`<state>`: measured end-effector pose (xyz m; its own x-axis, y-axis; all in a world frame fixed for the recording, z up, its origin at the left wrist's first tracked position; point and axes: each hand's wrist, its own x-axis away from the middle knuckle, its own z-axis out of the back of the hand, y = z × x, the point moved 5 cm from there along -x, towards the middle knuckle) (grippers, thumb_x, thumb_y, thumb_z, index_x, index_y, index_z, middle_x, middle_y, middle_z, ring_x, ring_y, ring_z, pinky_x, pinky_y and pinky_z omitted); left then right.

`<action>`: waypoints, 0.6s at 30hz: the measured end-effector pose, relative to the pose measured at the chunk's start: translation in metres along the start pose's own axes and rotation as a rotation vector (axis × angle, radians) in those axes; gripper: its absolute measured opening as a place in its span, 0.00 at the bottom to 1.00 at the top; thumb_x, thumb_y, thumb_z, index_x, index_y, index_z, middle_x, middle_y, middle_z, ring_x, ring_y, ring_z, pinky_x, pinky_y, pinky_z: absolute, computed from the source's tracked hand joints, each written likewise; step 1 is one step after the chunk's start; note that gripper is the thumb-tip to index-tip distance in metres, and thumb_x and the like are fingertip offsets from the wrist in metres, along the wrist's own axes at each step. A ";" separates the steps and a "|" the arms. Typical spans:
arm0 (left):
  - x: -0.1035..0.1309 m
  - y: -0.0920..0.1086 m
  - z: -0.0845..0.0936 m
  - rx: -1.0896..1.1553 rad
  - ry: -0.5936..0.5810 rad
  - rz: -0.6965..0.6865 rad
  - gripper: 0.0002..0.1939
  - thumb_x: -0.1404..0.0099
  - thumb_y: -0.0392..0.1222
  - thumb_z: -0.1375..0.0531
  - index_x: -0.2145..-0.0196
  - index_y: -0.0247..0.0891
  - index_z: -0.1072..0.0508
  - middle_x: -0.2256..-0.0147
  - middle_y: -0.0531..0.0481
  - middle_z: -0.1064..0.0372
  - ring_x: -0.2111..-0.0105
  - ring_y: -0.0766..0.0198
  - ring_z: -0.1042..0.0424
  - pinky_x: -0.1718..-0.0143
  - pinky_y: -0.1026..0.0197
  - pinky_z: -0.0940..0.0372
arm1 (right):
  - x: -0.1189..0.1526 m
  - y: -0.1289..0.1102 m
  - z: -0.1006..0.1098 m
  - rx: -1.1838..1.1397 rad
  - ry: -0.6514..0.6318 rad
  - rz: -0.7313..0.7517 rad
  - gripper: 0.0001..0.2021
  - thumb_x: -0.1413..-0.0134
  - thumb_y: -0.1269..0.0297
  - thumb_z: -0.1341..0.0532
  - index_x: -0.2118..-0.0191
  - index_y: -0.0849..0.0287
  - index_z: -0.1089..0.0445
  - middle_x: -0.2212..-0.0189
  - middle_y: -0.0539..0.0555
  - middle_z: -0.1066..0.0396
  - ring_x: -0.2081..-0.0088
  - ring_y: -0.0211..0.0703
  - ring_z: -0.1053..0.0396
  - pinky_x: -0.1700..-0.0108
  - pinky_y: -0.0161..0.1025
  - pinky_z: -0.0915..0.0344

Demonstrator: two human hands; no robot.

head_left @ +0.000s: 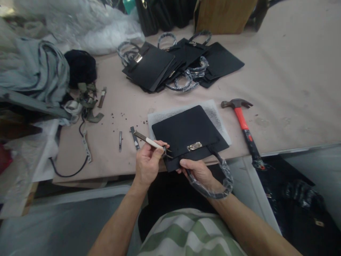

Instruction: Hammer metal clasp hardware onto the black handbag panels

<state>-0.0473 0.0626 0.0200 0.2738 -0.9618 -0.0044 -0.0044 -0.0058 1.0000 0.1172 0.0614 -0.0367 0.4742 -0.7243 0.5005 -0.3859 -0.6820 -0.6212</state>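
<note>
A black bag panel [186, 129] with a metal clasp [194, 146] and a plastic-wrapped handle [227, 174] lies tilted over a white sheet [217, 117] at the table's front edge. My left hand [149, 161] is closed round a slim tool [146, 139] with a pale middle and a metal end; its dark pointed prongs touch the panel left of the clasp. My right hand [198, 170] pinches the panel's near edge, thumb on top, with the handle looping over the wrist. The fingers under the panel are hidden.
A red-handled hammer [243, 128] lies to the right. Two small metal tools [120, 141] and dark bits are at the left. Several black bag panels [151, 65] are piled at the back, before a cardboard box [223, 16]. Cloth [39, 71] and plastic wrap [106, 32] fill the back left.
</note>
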 end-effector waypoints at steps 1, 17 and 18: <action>-0.001 -0.004 0.001 0.012 0.006 0.018 0.11 0.33 0.47 0.35 0.60 0.36 0.24 0.60 0.45 0.23 0.61 0.60 0.20 0.57 0.62 0.26 | 0.001 0.001 -0.001 0.015 -0.013 -0.043 0.12 0.62 0.55 0.28 0.76 0.60 0.23 0.78 0.53 0.26 0.75 0.40 0.32 0.70 0.38 0.33; -0.005 -0.006 0.004 0.053 -0.004 0.019 0.11 0.32 0.47 0.36 0.59 0.36 0.24 0.61 0.47 0.24 0.61 0.60 0.20 0.56 0.60 0.26 | 0.001 0.006 -0.004 0.185 -0.015 -0.056 0.10 0.59 0.58 0.31 0.79 0.59 0.25 0.82 0.49 0.31 0.78 0.36 0.37 0.71 0.37 0.41; -0.004 -0.005 0.005 0.046 -0.005 -0.005 0.11 0.32 0.46 0.36 0.59 0.36 0.25 0.60 0.46 0.24 0.61 0.60 0.20 0.56 0.60 0.26 | 0.000 0.006 -0.004 0.188 -0.020 -0.053 0.10 0.59 0.58 0.31 0.79 0.59 0.25 0.82 0.50 0.31 0.78 0.37 0.37 0.71 0.37 0.41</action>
<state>-0.0530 0.0656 0.0152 0.2692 -0.9630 -0.0093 -0.0474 -0.0229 0.9986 0.1118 0.0569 -0.0379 0.5064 -0.6846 0.5243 -0.2066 -0.6867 -0.6970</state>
